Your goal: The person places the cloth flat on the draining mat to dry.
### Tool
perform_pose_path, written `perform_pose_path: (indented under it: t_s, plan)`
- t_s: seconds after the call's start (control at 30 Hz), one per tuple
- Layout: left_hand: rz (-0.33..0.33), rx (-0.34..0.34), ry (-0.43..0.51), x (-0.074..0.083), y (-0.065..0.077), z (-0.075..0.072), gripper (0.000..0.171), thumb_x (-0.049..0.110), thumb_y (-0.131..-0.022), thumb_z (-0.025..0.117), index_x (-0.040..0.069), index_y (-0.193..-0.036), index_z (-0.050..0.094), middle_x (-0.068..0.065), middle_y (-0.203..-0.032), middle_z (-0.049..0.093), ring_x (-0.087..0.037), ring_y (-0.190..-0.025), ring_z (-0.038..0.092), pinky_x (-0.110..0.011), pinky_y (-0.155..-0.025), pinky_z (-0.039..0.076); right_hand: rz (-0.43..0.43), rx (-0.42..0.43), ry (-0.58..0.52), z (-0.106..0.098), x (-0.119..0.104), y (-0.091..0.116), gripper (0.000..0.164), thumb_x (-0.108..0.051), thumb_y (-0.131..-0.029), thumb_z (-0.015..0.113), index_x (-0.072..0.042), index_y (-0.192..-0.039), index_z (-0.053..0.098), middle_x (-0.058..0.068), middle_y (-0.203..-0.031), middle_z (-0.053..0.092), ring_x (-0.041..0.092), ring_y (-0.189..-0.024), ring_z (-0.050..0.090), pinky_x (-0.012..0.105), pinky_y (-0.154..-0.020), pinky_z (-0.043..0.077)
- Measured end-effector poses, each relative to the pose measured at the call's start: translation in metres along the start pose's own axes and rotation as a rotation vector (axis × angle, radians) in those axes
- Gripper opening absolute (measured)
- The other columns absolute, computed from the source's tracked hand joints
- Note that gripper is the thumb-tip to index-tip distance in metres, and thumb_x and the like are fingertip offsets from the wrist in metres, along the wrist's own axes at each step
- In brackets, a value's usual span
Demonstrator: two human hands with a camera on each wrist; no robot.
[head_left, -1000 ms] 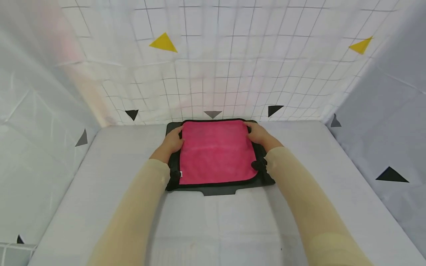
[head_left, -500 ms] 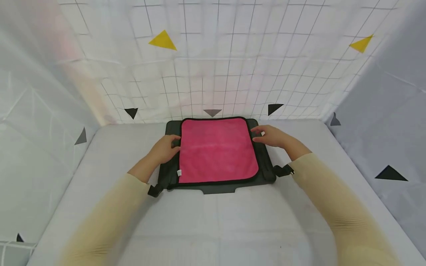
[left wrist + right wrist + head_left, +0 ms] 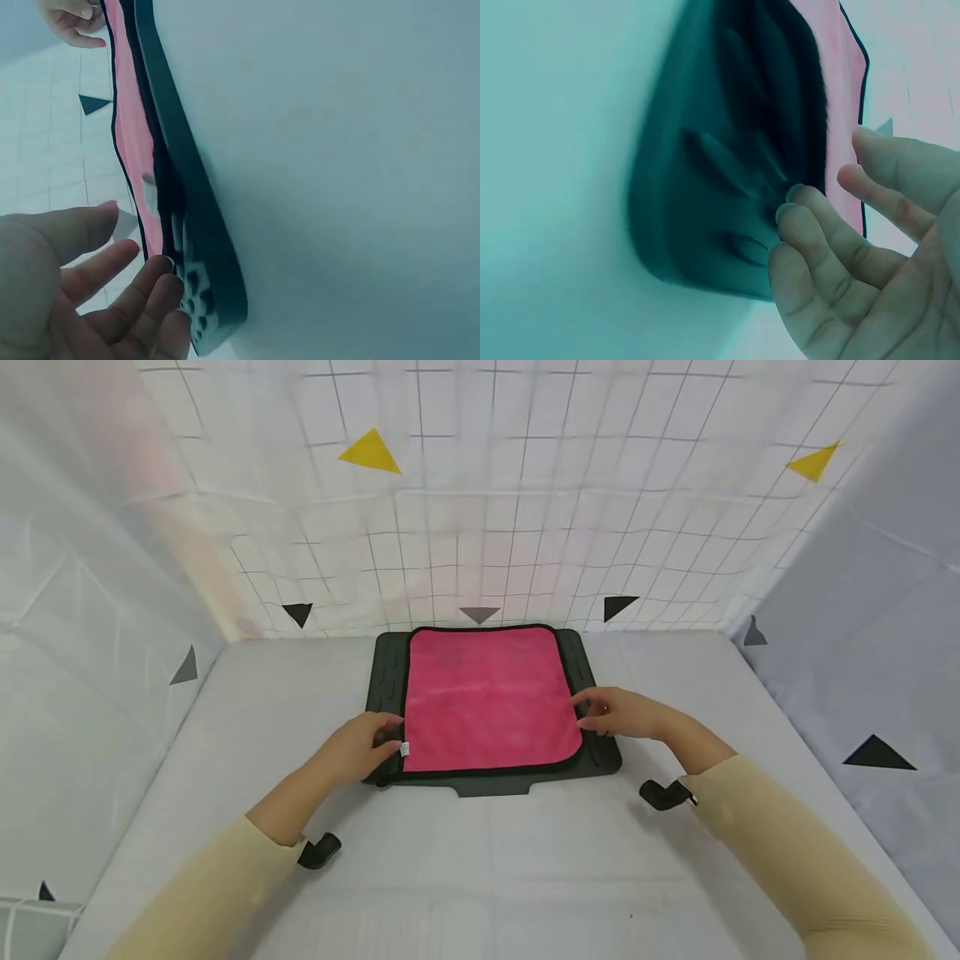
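Pink cloth (image 3: 491, 702) laid flat on dark board (image 3: 491, 787). Nothing gripped by left hand (image 3: 355, 747) or right hand (image 3: 628, 713); fingers relaxed, bent beside cloth's side edges. Cloth judged light, soft, floppy, hardly fragile; best pinched at black-bound corners, since middle would likely be bunched.

L hand (image 3: 356, 748) & R hand (image 3: 628, 713) out fwd, well apart (fingers (image 3: 132, 300) loosely bent).
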State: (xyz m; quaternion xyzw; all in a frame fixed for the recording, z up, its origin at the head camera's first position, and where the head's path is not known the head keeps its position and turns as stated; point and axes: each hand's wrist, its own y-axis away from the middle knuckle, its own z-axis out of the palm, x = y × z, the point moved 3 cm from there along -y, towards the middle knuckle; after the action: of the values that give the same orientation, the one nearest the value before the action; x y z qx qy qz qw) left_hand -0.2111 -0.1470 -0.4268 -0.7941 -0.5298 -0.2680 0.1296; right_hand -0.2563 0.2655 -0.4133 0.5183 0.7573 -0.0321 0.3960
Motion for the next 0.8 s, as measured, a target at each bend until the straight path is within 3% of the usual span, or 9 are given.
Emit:
perform_pose_path:
  t_s: [0.3, 0.6, 0.7, 0.8]
  plan:
    - [-0.023, 0.030, -0.049, 0.011, 0.016, 0.009, 0.040, 0.023, -0.088, 0.062, 0.007, -0.125, 0.054, 0.003, -0.095, 0.060, -0.013, -0.085, 0.055, -0.031, -0.075, 0.047, -0.014, 0.003, -0.031, 0.017, 0.005, 0.012, 0.044, -0.032, -0.089, 0.060, -0.024, -0.131, 0.049, 0.010, -0.085, 0.058, 0.027, -0.073, 0.055, 0.037, -0.064, 0.045]
    - [0.009, 0.064, -0.218, 0.017, 0.025, 0.022, 0.052, 0.032, -0.080, 0.071, 0.012, -0.126, 0.055, -0.003, -0.108, 0.060, -0.022, -0.099, 0.054, -0.039, -0.085, 0.046, -0.074, 0.038, -0.101, 0.029, 0.010, 0.017, 0.041, -0.032, -0.090, 0.059, -0.022, -0.129, 0.049, 0.013, -0.088, 0.059, 0.029, -0.076, 0.057, 0.042, -0.066, 0.048]
    - [0.028, 0.068, -0.213, 0.020, 0.025, 0.025, 0.052, 0.028, -0.081, 0.071, 0.011, -0.127, 0.054, -0.001, -0.104, 0.060, -0.021, -0.098, 0.054, -0.038, -0.084, 0.046, -0.077, 0.063, -0.120, 0.032, 0.009, 0.016, 0.038, -0.032, -0.091, 0.058, -0.021, -0.127, 0.051, 0.013, -0.089, 0.059, 0.030, -0.076, 0.058, 0.043, -0.064, 0.050]
    - [0.020, 0.046, -0.138, 0.022, 0.024, 0.026, 0.051, 0.022, -0.082, 0.070, 0.012, -0.129, 0.051, 0.001, -0.100, 0.059, -0.016, -0.094, 0.054, -0.034, -0.081, 0.046, -0.071, 0.093, -0.136, 0.034, 0.008, 0.014, 0.034, -0.032, -0.091, 0.059, -0.019, -0.122, 0.055, 0.012, -0.088, 0.060, 0.029, -0.076, 0.058, 0.043, -0.062, 0.050]
